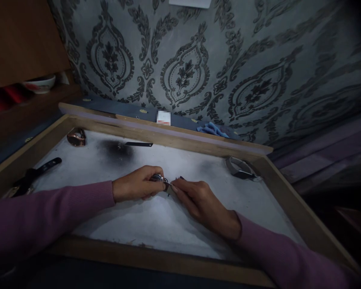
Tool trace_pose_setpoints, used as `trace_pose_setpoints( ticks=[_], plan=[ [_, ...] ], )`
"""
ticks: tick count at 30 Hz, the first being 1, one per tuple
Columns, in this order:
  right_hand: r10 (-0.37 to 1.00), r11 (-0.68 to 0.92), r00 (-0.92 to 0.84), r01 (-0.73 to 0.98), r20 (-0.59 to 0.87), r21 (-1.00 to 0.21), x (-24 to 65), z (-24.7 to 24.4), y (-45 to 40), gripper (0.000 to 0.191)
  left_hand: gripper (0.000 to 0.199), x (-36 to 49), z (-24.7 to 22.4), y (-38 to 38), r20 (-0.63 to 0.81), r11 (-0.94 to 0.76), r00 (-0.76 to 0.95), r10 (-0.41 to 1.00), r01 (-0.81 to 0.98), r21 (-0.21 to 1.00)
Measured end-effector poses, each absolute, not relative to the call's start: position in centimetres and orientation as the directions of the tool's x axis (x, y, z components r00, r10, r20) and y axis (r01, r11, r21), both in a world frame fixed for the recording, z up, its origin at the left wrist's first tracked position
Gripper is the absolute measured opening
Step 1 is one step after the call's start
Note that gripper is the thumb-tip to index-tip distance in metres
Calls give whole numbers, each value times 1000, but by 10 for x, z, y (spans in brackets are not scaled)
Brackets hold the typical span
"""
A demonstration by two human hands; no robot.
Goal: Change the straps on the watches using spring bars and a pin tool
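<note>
watch (157, 177) partly hidden by left fingers (154, 187)

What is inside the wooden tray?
Inside the tray: a coppery watch, a black strap, a thin black strip and a dark looped band. Over it, the left hand grips a round metal piece, the right hand a slim object. Anything beneath hands or sleeves is hidden.

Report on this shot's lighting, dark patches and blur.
Head view: dim overall, brighter on the white tray floor; head view: upper-right corner falls to black; head view: a small pale item at the far rim is pixelated; head view: the dark blotch may be shadow or stain; head view: the round metal-rimmed piece in the left hand and the thin piece in the right hand lack crisp detail.
</note>
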State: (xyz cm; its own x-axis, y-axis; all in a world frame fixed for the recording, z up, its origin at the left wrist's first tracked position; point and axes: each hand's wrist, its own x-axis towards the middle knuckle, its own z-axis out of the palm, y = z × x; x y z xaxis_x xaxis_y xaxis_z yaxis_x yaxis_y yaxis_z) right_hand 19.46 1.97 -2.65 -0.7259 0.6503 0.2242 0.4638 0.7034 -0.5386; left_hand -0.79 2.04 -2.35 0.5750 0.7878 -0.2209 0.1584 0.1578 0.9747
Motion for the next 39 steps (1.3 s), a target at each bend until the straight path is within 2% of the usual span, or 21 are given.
trace_pose_setpoints(
  ticks=[10, 25, 39],
  plan=[
    [689, 676, -695, 513, 205, -529, 192, -29, 15, 28, 8, -7, -27, 19, -211, 132, 559, 802, 179, 975],
    [666, 693, -706, 464, 242, -551, 192, -28, 17, 28, 7, -7, -28, 20, -217, 138, 550, 806, 181, 974],
    [678, 662, -704, 460, 211, -592, 193, -30, 20, 29, 9, -7, -27, 20, -237, 161, 543, 806, 185, 970]
  ],
)
